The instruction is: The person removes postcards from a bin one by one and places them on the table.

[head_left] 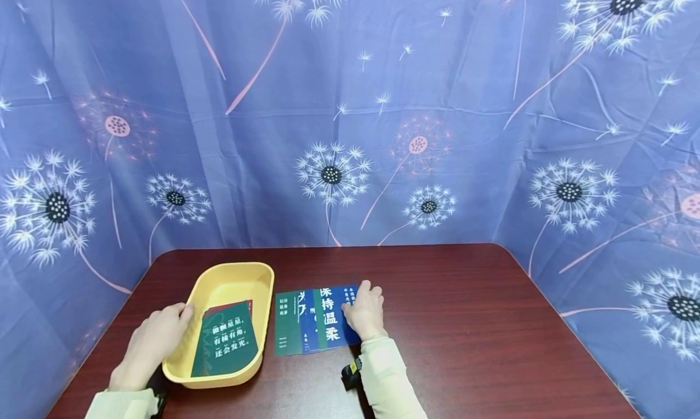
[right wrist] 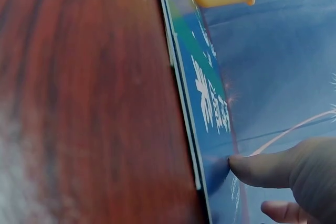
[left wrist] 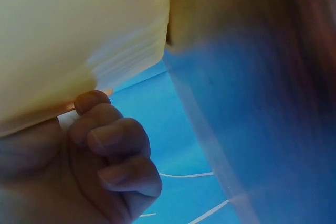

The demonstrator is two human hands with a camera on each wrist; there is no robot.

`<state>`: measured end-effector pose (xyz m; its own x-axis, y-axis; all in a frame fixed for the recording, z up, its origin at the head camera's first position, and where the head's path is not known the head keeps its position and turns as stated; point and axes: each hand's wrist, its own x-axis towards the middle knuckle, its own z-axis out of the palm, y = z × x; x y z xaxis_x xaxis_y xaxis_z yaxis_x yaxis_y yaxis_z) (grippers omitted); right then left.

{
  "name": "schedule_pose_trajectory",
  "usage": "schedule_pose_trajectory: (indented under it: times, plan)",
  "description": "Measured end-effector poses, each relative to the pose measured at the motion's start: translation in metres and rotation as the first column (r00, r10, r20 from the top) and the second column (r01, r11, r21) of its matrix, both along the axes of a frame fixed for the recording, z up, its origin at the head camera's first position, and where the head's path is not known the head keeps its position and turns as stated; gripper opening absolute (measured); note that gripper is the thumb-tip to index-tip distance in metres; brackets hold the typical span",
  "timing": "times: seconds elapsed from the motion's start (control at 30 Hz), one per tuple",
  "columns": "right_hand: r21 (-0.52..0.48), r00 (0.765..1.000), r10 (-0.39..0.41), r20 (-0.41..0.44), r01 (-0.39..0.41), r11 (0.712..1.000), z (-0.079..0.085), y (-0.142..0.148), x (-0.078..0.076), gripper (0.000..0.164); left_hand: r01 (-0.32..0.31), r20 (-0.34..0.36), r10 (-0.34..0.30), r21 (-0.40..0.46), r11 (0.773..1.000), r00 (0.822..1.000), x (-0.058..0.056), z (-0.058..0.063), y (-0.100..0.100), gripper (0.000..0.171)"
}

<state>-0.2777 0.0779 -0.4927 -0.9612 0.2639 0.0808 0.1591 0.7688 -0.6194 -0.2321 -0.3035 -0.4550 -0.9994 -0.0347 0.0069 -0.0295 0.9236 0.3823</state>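
Observation:
My left hand (head_left: 150, 340) grips the left rim of a yellow plastic basin (head_left: 262, 340), its fingers (left wrist: 126, 135) curled against the outside wall in the left wrist view. Inside the basin lies a dark green card (head_left: 226, 340) with white Chinese writing, over a red card (head_left: 250, 306) that shows only at the edge. Right of the basin, several green and blue cards (head_left: 312, 322) lie overlapping in a row. My right hand (head_left: 366, 313) rests at the row's right end. Its thumb (right wrist: 268, 171) touches the face of the rightmost blue card (right wrist: 210, 145); the other fingers are partly hidden.
A dark red-brown table (head_left: 481, 334) with rounded corners carries everything. Behind it and at both sides hangs a blue curtain (head_left: 372, 61) with a dandelion print. A black wrist strap device (head_left: 352, 373) sits at the right sleeve (head_left: 388, 376).

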Motion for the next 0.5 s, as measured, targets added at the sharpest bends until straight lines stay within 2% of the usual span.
schedule_pose_trajectory:
  times: [0.13, 0.3, 0.4, 0.5]
  plan:
    - [0.064, 1.0, 0.009, 0.027, -0.01, 0.998, -0.0006, 0.0003, 0.0004, 0.058, 0.003, -0.002, -0.003, -0.002, 1.0, 1.0, -0.0002, -0.0008, -0.0008, 0.054]
    - [0.098, 0.999, 0.033, 0.027, -0.035, 0.995, -0.0012, -0.0004, 0.0008, 0.058, 0.0, 0.005, 0.0, -0.005, 1.0, 1.0, 0.0002, -0.0027, -0.0016, 0.054]
    - [0.091, 1.0, 0.026, -0.011, -0.025, 0.996, -0.0024, -0.0013, 0.0013, 0.052, 0.001, 0.001, -0.001, -0.004, 1.0, 1.0, -0.0003, -0.0026, -0.0013, 0.054]
    - [0.071, 0.996, 0.018, -0.088, -0.012, 0.997, -0.0017, -0.0034, 0.0026, 0.042, 0.005, -0.01, -0.005, -0.005, 1.0, 1.0, -0.001, -0.0021, -0.0003, 0.054]
